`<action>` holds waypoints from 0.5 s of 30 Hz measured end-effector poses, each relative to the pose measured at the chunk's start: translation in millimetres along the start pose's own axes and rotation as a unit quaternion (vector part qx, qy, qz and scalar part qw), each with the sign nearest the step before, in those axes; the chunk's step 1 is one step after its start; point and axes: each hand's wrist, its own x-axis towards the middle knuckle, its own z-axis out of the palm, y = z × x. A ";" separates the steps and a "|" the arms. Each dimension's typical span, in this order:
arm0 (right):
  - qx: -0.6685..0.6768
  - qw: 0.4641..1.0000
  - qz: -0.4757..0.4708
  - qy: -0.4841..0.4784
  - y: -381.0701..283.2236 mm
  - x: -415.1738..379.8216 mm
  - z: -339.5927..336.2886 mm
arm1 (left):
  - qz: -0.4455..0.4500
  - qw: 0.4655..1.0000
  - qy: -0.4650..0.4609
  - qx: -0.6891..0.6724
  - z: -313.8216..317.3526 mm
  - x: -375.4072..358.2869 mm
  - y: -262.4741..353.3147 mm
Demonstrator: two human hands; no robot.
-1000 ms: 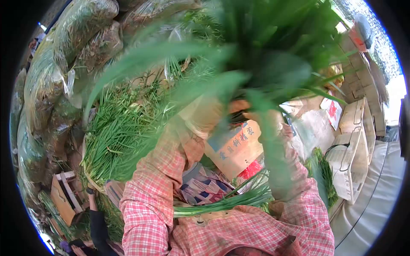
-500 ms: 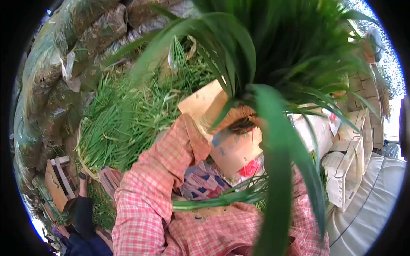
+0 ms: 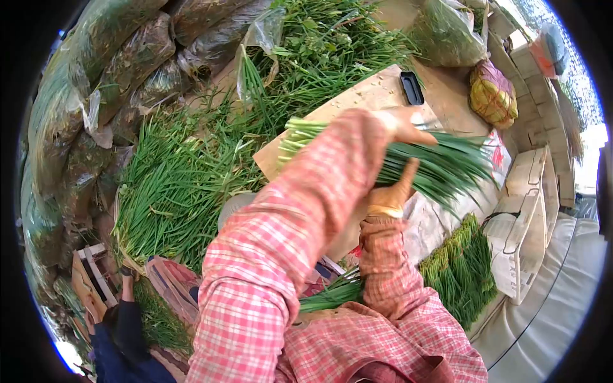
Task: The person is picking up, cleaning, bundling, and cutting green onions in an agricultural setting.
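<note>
A thick bunch of garlic chives [image 3: 440, 163] lies sideways over a slanted wooden board [image 3: 373, 89], pale stem ends to the left and leaves fanning right. My left hand [image 3: 408, 126] reaches across and is around the top of the bunch, its fingers slightly blurred. From below, my right hand [image 3: 391, 191] clasps the leaf part, one finger standing up against it. My left sleeve covers part of the stems. Across my lap rests a smaller bundle of green leaves [image 3: 332, 297]. A black tray [image 3: 412, 88] sits near the board's far corner.
Loose greens [image 3: 185, 198] are heaped to the left. Filled plastic bags [image 3: 70, 159] line the left wall. Stacked bundles [image 3: 463, 274] lie at right beside a pale crate [image 3: 511, 255]. A yellow-purple sack [image 3: 493, 96] stands far right. Another person [image 3: 124, 332] is at lower left.
The bunch was raised close to the camera with leaves spread upward; now it is lowered sideways over the board. Both hands have moved with it, and the board and black tray are uncovered.
</note>
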 end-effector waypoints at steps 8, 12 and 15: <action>-0.134 0.961 0.207 -0.126 7.2 -4.5 -86.8 | -0.059 0.960 0.042 0.271 -18.1 -148.5 -63.4; -0.565 0.790 0.137 -0.196 -30.1 -45.3 -56.3 | -0.096 0.914 0.047 0.392 -17.7 -163.9 -50.5; -0.581 0.796 0.033 -0.164 -48.0 -50.9 -28.2 | -0.135 0.867 0.028 0.479 -13.5 -169.9 -34.0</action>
